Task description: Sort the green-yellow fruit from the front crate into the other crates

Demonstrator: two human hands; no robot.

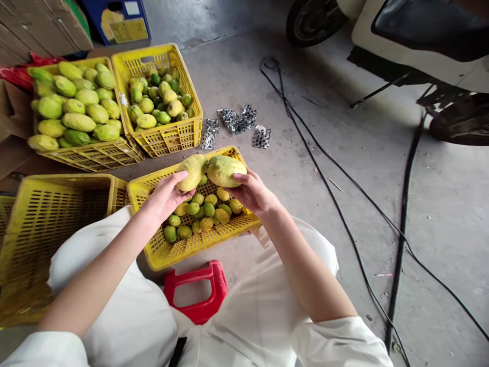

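My left hand [166, 193] grips a large yellow fruit [192, 171] from below. My right hand [252, 192] grips a second, greener yellow fruit [225, 169]. The two fruits touch end to end above a yellow plastic crate [179, 248] standing on the floor in front of my knees. Inside that crate lie several small green and yellow fruits [202, 210]. Both hands have fingers wrapped round their fruit.
A crate [91, 155] heaped with big yellow-green fruits stands at the far left, and a crate [168, 138] of smaller ones beside it. An empty yellow crate [46, 224] sits at my left. A red stool [198, 293], black cables [344, 214], foil packets [237, 121] and a scooter [412, 46] surround them.
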